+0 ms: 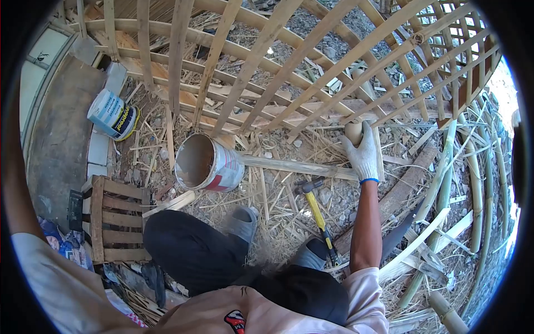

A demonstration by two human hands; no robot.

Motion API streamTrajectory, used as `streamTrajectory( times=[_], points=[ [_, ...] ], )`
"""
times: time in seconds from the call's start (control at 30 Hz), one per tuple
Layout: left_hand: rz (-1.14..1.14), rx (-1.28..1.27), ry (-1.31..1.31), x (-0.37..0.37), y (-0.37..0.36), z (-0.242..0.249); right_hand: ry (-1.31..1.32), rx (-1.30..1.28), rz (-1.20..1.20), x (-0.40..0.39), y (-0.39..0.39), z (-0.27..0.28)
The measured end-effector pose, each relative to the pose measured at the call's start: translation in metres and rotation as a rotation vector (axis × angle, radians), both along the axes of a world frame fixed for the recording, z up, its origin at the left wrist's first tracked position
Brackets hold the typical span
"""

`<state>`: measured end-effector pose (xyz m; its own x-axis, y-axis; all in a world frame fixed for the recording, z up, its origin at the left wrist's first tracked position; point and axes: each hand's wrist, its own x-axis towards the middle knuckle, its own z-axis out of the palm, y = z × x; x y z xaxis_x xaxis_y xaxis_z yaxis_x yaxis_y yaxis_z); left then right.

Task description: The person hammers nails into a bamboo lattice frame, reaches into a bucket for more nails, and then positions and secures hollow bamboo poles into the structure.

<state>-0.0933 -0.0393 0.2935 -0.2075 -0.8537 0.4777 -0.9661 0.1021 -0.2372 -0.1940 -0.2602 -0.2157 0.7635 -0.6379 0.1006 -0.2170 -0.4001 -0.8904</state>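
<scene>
My right hand [362,157], in a white glove with a blue cuff, reaches to the lower edge of a bamboo lattice [261,50]. Its thumb and fingers close round a short, pale, round piece of bamboo [352,132]. Beside that hand a narrow wooden strip [380,161] stands out from the lattice. My left arm [18,183] extends up along the left edge of the view, and the hand itself lies outside it. A hammer [316,211] with a yellow and black handle rests on the ground between my feet and my right forearm.
A paint-stained bucket [225,167] lies in front of my knees, with a smaller labelled tub [114,116] behind it. To the left is a slatted wooden stool [119,220]. Bamboo poles [445,172] and a dark curved blade [397,236] lie at right. Shavings litter the ground.
</scene>
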Motion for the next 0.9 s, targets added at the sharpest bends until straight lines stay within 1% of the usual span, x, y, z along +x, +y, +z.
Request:
streamTrajectory(
  times=[0.03, 0.07, 0.13, 0.2, 0.23, 0.27, 0.33, 0.4, 0.43, 0.47, 0.5, 0.57, 0.6, 0.63, 0.67, 0.7, 0.73, 0.77, 0.8, 0.87, 0.9],
  points=[
    [-0.010, -0.007, 0.006, 0.005, 0.000, -0.003, -0.004, 0.054, 0.003, -0.002, 0.003, 0.006],
    [-0.020, -0.012, 0.020, 0.010, 0.002, -0.010, -0.008, 0.024, 0.003, -0.004, 0.005, 0.007],
    [-0.002, 0.022, 0.112, 0.025, 0.017, -0.046, -0.016, -0.037, 0.005, -0.010, 0.008, 0.006],
    [0.079, 0.123, 0.298, 0.037, 0.049, -0.117, -0.038, -0.098, -0.011, -0.013, 0.009, 0.005],
    [0.129, 0.201, 0.393, 0.037, 0.070, -0.168, -0.046, -0.126, -0.021, -0.015, 0.012, 0.004],
    [0.347, 0.294, 0.653, 0.030, 0.089, -0.219, -0.055, -0.220, -0.051, -0.017, 0.014, 0.002],
    [0.562, 0.486, 1.139, 0.025, 0.118, -0.302, -0.069, -0.413, -0.110, -0.026, 0.020, -0.001],
    [0.711, 0.507, 1.268, 0.014, 0.123, -0.353, -0.008, -0.390, -0.159, -0.045, 0.039, 0.006],
    [0.678, 0.305, 1.644, 0.013, 0.122, -0.387, 0.024, -0.378, -0.186, -0.056, 0.053, 0.008],
    [0.624, 0.078, 2.013, 0.012, 0.118, -0.412, 0.059, -0.260, -0.139, -0.068, 0.071, 0.009],
    [0.587, -0.070, 2.172, 0.015, 0.110, -0.424, 0.095, -0.144, -0.093, -0.081, 0.090, 0.011],
    [0.499, -0.409, 2.475, 0.025, 0.097, -0.439, 0.196, -0.091, 0.134, -0.103, 0.127, 0.016],
    [0.460, -0.400, 2.480, 0.030, 0.095, -0.448, 0.288, -0.124, 0.208, -0.112, 0.143, 0.015],
    [0.413, -0.400, 2.477, 0.037, 0.091, -0.456, 0.363, -0.226, 0.234, -0.122, 0.158, 0.008],
    [0.365, -0.401, 2.470, 0.043, 0.088, -0.466, 0.410, -0.234, 0.278, -0.129, 0.166, -0.010],
    [0.298, -0.396, 2.443, 0.047, 0.085, -0.475, 0.439, -0.209, 0.263, -0.136, 0.173, -0.015],
    [0.305, -0.401, 2.429, 0.051, 0.082, -0.484, 0.466, -0.178, 0.244, -0.139, 0.177, -0.023],
    [0.321, -0.407, 2.417, 0.051, 0.077, -0.479, 0.439, -0.225, 0.229, -0.137, 0.178, -0.026],
    [0.349, -0.429, 2.405, 0.049, 0.077, -0.475, 0.447, -0.198, 0.214, -0.139, 0.176, -0.029],
    [0.378, -0.319, 2.341, 0.050, 0.081, -0.473, 0.468, -0.143, 0.220, -0.138, 0.175, -0.031],
    [0.382, -0.263, 2.308, 0.053, 0.083, -0.473, 0.492, -0.146, 0.228, -0.132, 0.177, -0.016]
  ],
)
